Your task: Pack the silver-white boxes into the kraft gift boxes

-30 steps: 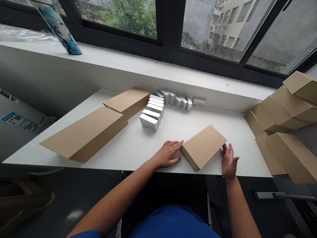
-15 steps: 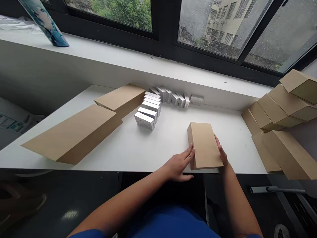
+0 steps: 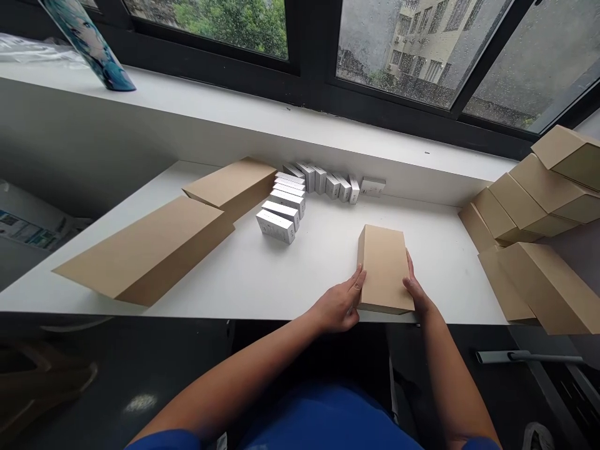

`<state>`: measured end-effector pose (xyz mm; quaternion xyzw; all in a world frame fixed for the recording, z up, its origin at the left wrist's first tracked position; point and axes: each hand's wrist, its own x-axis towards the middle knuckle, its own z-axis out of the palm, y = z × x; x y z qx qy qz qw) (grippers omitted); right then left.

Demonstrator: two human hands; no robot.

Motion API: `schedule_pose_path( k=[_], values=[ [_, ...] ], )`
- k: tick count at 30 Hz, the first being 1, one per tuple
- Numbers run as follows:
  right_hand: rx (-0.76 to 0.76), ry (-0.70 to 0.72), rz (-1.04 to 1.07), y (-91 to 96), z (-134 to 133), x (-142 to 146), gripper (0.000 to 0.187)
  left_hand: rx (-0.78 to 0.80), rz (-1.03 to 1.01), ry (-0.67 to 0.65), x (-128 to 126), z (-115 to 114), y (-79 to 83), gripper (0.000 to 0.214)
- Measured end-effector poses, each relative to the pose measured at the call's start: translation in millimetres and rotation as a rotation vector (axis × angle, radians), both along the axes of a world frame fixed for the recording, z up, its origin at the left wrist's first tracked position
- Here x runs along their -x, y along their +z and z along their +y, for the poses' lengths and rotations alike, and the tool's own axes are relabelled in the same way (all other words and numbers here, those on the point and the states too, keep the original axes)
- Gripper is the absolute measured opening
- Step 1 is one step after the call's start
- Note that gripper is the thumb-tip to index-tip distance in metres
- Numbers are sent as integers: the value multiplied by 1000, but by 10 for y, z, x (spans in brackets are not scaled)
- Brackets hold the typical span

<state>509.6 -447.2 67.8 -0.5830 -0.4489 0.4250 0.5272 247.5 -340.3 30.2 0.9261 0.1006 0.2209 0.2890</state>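
A plain brown cardboard box (image 3: 385,265) stands on the white table (image 3: 323,275) near its front edge, held between my two hands. My left hand (image 3: 338,305) presses its extended fingers against the box's left side. My right hand (image 3: 416,290) grips the right side, with its thumb near the lower right edge and its other fingers partly hidden behind the box. Farther back on the table, several small white printed boxes (image 3: 276,226) stand in a curved row, and one white box (image 3: 373,186) leans against the back wall.
Two long brown boxes (image 3: 145,244) lie at the left of the table. Several brown boxes (image 3: 539,194) are stacked at the right end. Behind the table runs a white window ledge (image 3: 281,115) with a tilted illustrated cylinder (image 3: 96,50).
The box has turned slightly between my hands, and its near face shows more. My right thumb has come into sight at its right edge, and my left thumb is drawn in closer.
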Motion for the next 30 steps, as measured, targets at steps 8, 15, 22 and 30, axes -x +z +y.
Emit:
schedule_pose_path(
  k=[8, 15, 22, 30],
  values=[
    [43, -71, 211, 80, 30, 21, 133, -195, -110, 98, 23, 84, -58, 97],
    [21, 44, 20, 29, 162, -37, 96, -253, -514, 386, 227, 110, 491, 45],
    [49, 91, -66, -83, 145, 22, 109, 358, -310, 425, -397, -4, 1352, 97],
    [-299, -395, 15, -151, -172, 131, 128, 145, -23, -162, -78, 177, 1574, 55]
  ],
)
